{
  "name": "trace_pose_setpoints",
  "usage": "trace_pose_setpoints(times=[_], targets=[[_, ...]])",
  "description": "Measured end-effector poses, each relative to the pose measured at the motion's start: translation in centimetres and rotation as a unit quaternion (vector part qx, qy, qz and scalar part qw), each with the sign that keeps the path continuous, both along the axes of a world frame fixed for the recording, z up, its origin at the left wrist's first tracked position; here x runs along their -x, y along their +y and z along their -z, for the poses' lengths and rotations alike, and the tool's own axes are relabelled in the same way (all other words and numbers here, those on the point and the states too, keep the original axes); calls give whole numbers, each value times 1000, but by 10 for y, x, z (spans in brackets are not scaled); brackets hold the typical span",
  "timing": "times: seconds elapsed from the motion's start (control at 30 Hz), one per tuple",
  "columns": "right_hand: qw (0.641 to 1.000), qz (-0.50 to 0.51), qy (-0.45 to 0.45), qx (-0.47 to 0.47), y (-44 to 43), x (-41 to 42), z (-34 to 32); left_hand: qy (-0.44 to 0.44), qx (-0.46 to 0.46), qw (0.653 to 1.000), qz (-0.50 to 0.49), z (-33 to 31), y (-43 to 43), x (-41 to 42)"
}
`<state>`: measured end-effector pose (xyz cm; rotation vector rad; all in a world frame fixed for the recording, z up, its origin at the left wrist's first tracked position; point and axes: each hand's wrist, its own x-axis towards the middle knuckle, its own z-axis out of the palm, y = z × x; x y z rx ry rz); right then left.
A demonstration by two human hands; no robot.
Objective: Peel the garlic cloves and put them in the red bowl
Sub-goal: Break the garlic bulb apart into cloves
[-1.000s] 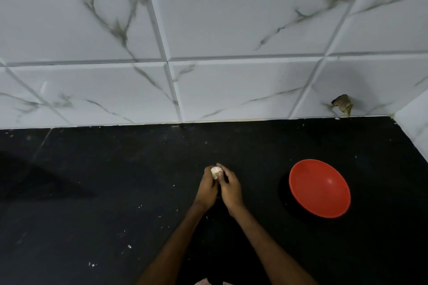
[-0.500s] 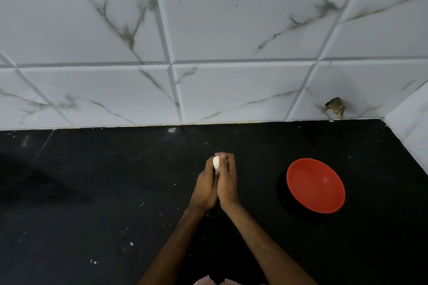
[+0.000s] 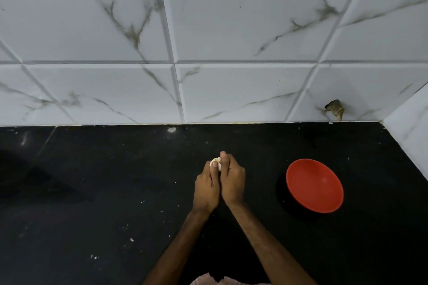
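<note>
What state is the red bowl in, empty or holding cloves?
Empty. The round red bowl shows only bare red inside; the white garlic is gripped by left hand and right hand.

A black counter (image 3: 92,192) fills the lower half, scattered with white flecks (image 3: 131,239) toward 7 o'clock. White veined wall tiles (image 3: 231,18) span 9 to 3 o'clock. A brownish patch (image 3: 334,109) marks the wall at 3 o'clock, just above the counter.

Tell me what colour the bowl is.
Plain red, no pattern. The bowl shows best in the head view.
</note>
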<state>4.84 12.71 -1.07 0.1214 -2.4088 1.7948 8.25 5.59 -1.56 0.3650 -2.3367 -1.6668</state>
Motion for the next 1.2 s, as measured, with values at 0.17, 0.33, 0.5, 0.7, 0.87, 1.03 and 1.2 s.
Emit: trace_pose_setpoints(times=[0.17, 0.33, 0.5, 0.7, 0.87, 1.03, 1.2], targets=[[998, -38, -43, 5, 2, 5, 0, -36, 90, 995, -23, 3, -9, 0], [993, -101, -68, 14, 0, 5, -1, -42, 10, 998, -48, -7, -9, 5], [985, -136, -89, 49, 1, 6, -8, -12, -127, 986, -105, -13, -4, 8], [996, -60, -38, 44, -2, 3, -4, 26, -182, 970, -157, -22, 17, 10], [998, -43, -42, 25, 3, 4, 0, -11, -203, 970, -134, -8, 15, 11], [993, -45, -103, 37, 11, 7, 14, -92, -213, 972, -50, -3, 0, 12], [990, -35, -118, 73, 15, 6, 18, -115, -237, 965, -8, -6, 0, 10]])
